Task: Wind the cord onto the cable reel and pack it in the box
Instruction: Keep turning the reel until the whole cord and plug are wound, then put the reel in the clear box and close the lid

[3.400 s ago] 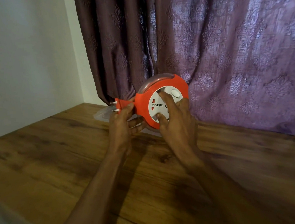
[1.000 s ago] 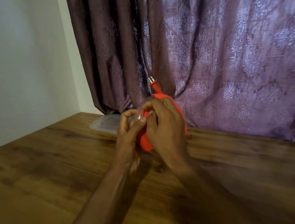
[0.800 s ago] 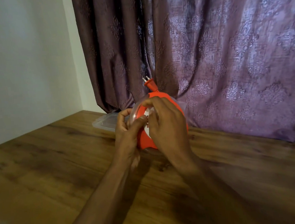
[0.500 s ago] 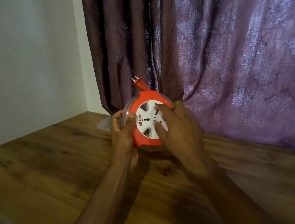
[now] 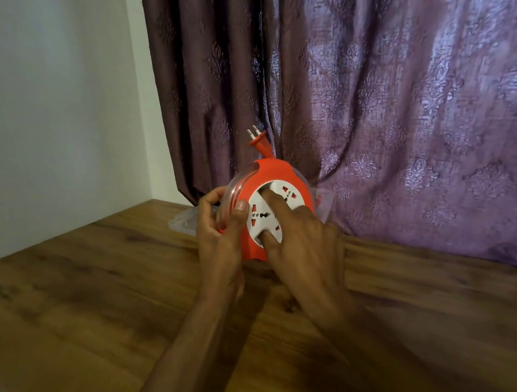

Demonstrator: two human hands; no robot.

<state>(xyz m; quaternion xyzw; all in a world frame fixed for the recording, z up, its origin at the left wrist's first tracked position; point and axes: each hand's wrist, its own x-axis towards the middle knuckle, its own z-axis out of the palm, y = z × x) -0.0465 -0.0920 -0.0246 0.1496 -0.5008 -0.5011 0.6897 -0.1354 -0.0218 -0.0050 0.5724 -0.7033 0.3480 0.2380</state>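
Since half a second ago, right hand [image 5: 305, 248] fingers have shifted into the white hub's recesses; left hand [image 5: 219, 230] grips the upright orange cable reel [image 5: 273, 179], plug [image 5: 258, 139] pointing up.

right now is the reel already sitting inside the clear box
No, the cable reel is held upright by the left hand in front of the clear box, not inside it.
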